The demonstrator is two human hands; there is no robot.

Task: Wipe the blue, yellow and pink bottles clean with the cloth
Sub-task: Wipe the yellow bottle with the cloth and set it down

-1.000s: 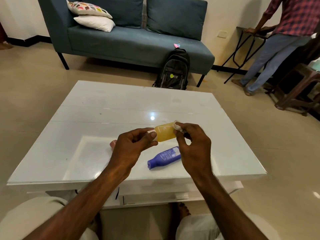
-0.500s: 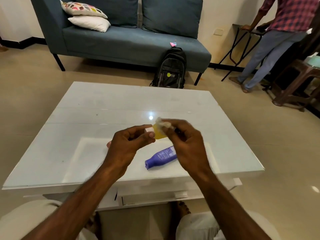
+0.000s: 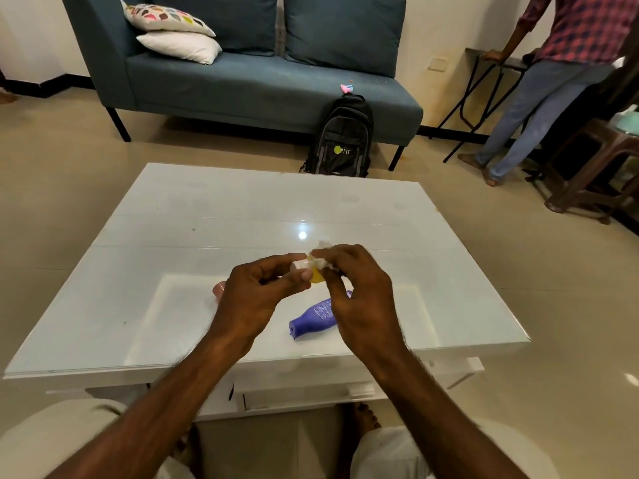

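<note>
Both hands are hovering over the near half of the white glass-topped table [image 3: 207, 219]. The left hand [image 3: 256, 299] is pinching the white cap end of the yellow bottle [image 3: 317, 276], fingers closed around it, holding it up off the table. The right hand [image 3: 359, 295] is coming in from the other side with the cloth [image 3: 320, 261], a small crumpled whitish wad, bunched under its closed fingers and pressing against the bottle's body. Most of the yellow bottle is hiding behind the two hands, so only a sliver is showing between them.

The blue bottle [image 3: 316, 316] is lying on its side on the table right under the right hand, cap pointing toward the near-left, partly covered by the knuckles. The pink bottle [image 3: 219, 290] is just peeking out behind the left hand, so I can't tell how it's sitting.

The far half of the table is looking wide open, just a lamp glare in the glass. The near edge is sitting close below the wrists, with the person's knees tucked under it.

Past the table, a black backpack [image 3: 342, 140] is leaning against a teal sofa [image 3: 242, 81] with two pillows [image 3: 173, 32] stacked at its left end. Another person [image 3: 560, 63] in a checked shirt and jeans is standing off to the far right by a folding stand [image 3: 477, 91], with a brown stool [image 3: 594, 167] nearby, all well apart from the table.
</note>
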